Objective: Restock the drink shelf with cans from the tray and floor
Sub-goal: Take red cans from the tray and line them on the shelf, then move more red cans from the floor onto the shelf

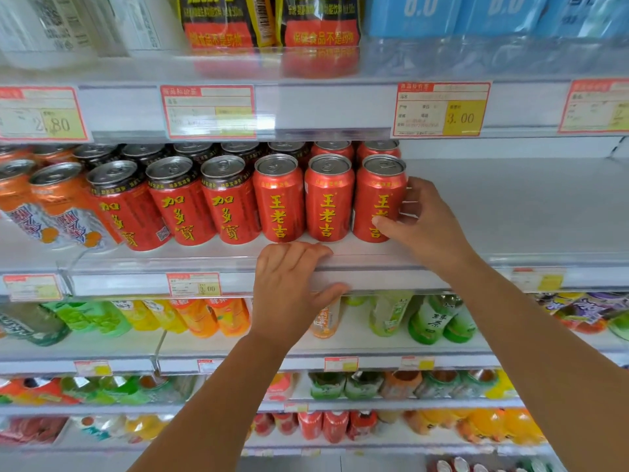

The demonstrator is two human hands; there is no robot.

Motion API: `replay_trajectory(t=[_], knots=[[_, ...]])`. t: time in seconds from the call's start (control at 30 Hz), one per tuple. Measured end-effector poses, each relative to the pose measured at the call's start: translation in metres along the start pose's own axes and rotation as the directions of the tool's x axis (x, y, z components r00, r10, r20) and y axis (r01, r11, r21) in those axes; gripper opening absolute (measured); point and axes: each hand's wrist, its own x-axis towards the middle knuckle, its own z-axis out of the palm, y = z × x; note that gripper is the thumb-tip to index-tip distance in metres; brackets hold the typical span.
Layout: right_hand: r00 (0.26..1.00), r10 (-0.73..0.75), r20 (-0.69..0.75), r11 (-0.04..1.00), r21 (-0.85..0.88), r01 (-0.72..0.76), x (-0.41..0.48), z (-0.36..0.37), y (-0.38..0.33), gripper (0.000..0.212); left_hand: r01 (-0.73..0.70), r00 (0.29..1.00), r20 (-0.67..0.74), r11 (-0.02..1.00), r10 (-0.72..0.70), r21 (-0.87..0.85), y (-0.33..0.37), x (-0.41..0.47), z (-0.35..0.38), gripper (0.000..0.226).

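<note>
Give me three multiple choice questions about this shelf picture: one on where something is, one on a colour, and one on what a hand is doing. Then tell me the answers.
1. Where does the left hand rest?
A) on the top shelf
B) on the front edge of the can shelf
C) on a green bottle

2. What colour is the field behind 3.00 on the upper price tag?
A) yellow
B) blue
C) green

3. What is the right hand doing?
A) hanging free
B) holding a bottle
C) gripping the rightmost red can

Answers:
1 B: its fingers lie over that edge, with the thumb against the front strip.
2 A: the price sits on a yellow patch.
3 C: the thumb and fingers curl round that can's sides.
</note>
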Motion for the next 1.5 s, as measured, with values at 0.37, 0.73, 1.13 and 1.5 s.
replay_trajectory(t=[0.37, 0.73, 1.13, 1.5], knots=[[0.944, -0.070, -0.321, 0.984, 0.132, 0.118, -0.064, -0.035, 0.004, 0.045, 0.043, 0.999, 0.031, 0.999, -0.043, 0.000, 0.011, 0.003, -0.008, 0.056], [0.799, 0.512, -0.315, 0.859, 0.161, -0.487, -0.263, -0.170, 0.190, 0.038, 0.143, 0.820, 0.554, 0.884, 0.146, -0.445, 0.193, -0.117, 0.097, 0.031], [0.306, 0.949, -0.077, 0.313, 0.108, -0.943, -0.422, -0.220, 0.414, 0.036, 0.443, 0.007, 1.000, 0.896, -0.007, 0.003, 0.324, -0.317, 0.252, 0.042], [0.028, 0.991, 0.133, 0.028, 0.002, -1.000, -0.505, -0.056, 0.689, 0.049, 0.332, -0.218, 0.973, 0.932, -0.071, 0.142, 0.288, -0.504, 0.487, 0.049]])
